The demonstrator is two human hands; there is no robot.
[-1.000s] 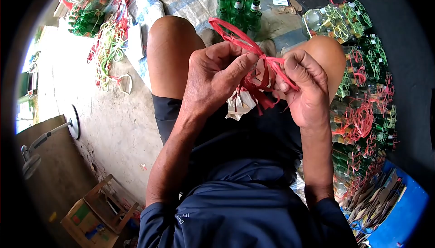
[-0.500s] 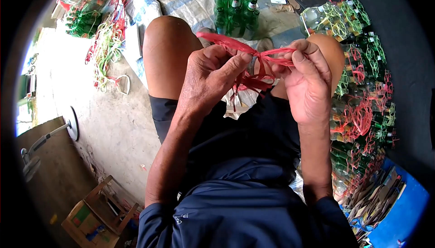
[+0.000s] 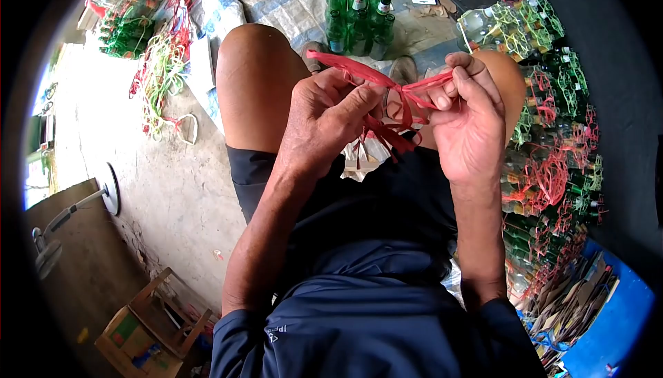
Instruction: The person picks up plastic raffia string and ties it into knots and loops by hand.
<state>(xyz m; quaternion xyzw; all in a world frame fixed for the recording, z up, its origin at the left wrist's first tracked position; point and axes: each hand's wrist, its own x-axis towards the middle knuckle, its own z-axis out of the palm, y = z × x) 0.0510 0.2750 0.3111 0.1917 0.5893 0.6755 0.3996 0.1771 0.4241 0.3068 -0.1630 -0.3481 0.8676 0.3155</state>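
Observation:
A red plastic string (image 3: pixel 352 69) stretches between my two hands above my lap, with a knot near its middle and loose tails hanging below. My left hand (image 3: pixel 330 112) is closed, thumb against the fingers, pinching the string on the left of the knot. On the other side, my right hand (image 3: pixel 472 112) has its palm turned up and holds the string's right loop between thumb and fingers. Part of the string behind my left fingers is hidden. Beyond the hands, a group of green glass bottles (image 3: pixel 359 22) stands upright.
Bundles of bottles tied with string (image 3: pixel 545 171) line the right side. A heap of green and red string (image 3: pixel 166 81) lies at upper left. Behind my left arm are a fan (image 3: pixel 110 188) and a wooden chair (image 3: pixel 155 316). A blue container (image 3: pixel 615 316) holds flattened cardboard.
The right fingers have shifted on the string and its loop is spread wider. The knot has moved slightly right and down. My left hand keeps its pinch.

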